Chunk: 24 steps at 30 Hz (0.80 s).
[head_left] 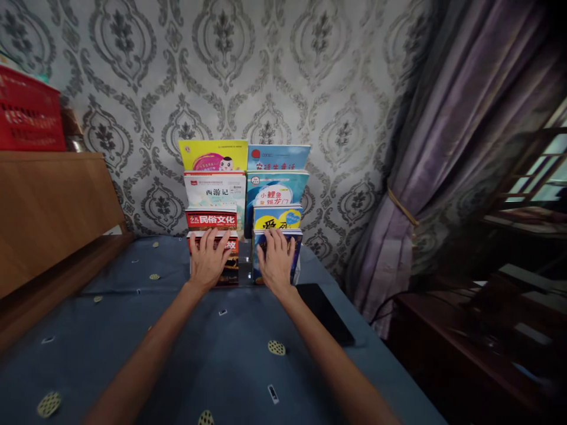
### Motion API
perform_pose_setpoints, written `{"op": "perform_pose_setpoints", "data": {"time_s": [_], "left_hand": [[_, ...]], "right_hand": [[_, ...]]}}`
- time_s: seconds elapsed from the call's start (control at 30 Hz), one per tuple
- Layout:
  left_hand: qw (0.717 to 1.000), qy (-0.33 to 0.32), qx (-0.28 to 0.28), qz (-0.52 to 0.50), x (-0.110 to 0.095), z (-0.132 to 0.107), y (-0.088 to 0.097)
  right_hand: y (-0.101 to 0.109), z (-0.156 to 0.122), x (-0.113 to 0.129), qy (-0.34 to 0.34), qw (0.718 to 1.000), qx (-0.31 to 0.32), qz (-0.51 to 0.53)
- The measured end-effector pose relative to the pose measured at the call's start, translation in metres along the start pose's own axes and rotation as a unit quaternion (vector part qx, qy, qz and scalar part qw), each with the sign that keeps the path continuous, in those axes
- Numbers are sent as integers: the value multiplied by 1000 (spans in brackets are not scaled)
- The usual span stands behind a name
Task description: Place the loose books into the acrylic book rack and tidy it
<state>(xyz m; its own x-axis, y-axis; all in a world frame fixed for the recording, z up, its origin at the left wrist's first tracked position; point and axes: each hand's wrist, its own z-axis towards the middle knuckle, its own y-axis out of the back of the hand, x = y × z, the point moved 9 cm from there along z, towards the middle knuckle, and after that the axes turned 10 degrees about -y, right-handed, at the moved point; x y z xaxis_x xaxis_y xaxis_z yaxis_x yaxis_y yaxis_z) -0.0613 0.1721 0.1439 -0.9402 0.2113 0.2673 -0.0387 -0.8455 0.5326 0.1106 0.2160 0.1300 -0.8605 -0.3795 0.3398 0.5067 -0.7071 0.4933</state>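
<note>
A tiered rack of children's books (243,195) stands on a blue bedspread against the patterned wall, in two columns of several books each. My left hand (209,260) lies flat with fingers spread on the front book of the left column (230,268), a dark red and orange cover. My right hand (277,260) lies the same way on the front book of the right column (296,260), a blue cover. Both hands press on the covers and grip nothing. Behind them rise a red-titled book (211,219) and a yellow-titled book (278,218).
A dark flat tablet or case (325,313) lies on the bedspread (177,354) just right of my right forearm. A wooden headboard (48,212) with a red crate (26,112) on top stands at left. Purple curtains (447,165) and dark wooden furniture (465,342) fill the right.
</note>
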Motion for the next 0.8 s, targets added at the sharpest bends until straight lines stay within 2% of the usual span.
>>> {"op": "perform_pose_setpoints", "data": {"time_s": [0.13,0.3,0.43,0.8], "left_hand": [[1000,-6,-3,-1,9,9,6],[1000,1,-4,-13,23,33,12],[1000,6,13,-17,26,46,11],[999,35,2,-26,29,52,6]], "right_hand": [[7,8,1,40,999,-4,-12],[10,39,1,70,997,-8,-33],[8,58,3,77,996,-9,-50],[1,65,3,63,994,-20,-86]]}}
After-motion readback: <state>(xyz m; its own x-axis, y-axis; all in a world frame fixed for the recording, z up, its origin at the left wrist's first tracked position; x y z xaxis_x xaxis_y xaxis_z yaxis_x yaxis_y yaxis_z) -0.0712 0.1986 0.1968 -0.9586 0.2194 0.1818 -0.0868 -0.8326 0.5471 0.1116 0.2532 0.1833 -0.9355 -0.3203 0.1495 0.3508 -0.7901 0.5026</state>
